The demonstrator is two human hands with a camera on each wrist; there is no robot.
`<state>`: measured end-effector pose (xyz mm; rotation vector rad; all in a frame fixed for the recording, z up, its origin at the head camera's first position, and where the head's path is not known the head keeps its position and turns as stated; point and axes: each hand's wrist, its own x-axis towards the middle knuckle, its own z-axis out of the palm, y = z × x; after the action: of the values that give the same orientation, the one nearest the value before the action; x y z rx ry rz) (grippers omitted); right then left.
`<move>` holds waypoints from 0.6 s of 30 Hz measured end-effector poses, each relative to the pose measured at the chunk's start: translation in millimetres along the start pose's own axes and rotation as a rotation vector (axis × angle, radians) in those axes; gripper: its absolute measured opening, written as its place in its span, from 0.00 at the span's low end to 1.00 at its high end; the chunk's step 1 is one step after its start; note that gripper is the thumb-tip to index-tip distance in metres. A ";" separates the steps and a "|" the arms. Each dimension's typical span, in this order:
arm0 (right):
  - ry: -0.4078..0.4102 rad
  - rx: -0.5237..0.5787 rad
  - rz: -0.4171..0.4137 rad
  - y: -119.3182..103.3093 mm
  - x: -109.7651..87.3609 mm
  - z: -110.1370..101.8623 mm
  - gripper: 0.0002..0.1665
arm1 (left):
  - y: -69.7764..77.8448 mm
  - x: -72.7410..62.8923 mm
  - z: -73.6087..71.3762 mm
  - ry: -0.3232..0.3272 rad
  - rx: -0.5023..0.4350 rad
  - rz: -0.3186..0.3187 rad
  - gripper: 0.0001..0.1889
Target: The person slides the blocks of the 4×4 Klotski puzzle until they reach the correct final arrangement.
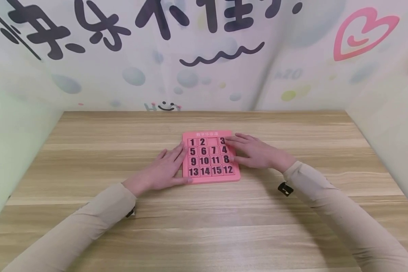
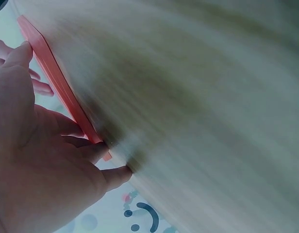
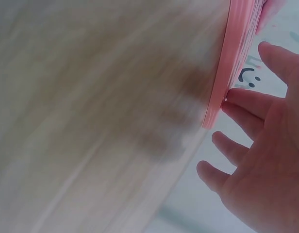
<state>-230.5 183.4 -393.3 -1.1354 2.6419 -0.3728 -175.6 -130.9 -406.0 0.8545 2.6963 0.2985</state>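
Overall, a pale wood-grain counter point(image 1: 207, 226) fills most of the head view. Behind its far edge rises a white wall point(image 1: 224, 87) with large black lettering point(image 1: 161, 22), pale blue drops and, toward the right, a pink heart point(image 1: 338, 41). From the near side, a person's arms reach in, a beige left sleeve point(image 1: 78, 223) and a matching right sleeve point(image 1: 340, 211).

Between the hands, a pink number puzzle point(image 1: 209, 156) lies flat on the counter, about midway between the left and right edges and closer to the far edge. The left hand point(image 1: 164, 170) rests against its left side, fingers straight and close together, thumb spread to the puzzle's near left corner. The right hand point(image 1: 256, 152) is at its right side, fingers spread wide; one fingertip touches tile 3 point(image 1: 221, 141), and the thumb is beside tile 8 point(image 1: 226, 159).

A small black device point(image 1: 285, 189) shows under the right cuff, and part of another under the left.

Numbered tiles run in four rows, far to near: 1, 2, a gap point(image 1: 212, 141), 3; then 5, 6, 7, 4; then 9, 10, 11, 8; then 13, 14, 15, 12.
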 end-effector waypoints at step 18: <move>-0.024 0.007 -0.011 -6.9 9.1 4.7 0.40 | 0.8 -2.6 -1.7 -0.001 -0.008 0.007 0.52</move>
<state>-230.4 171.4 -396.5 -1.1452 2.6129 -0.3682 -173.7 -132.0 -403.6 0.8620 2.6898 0.3102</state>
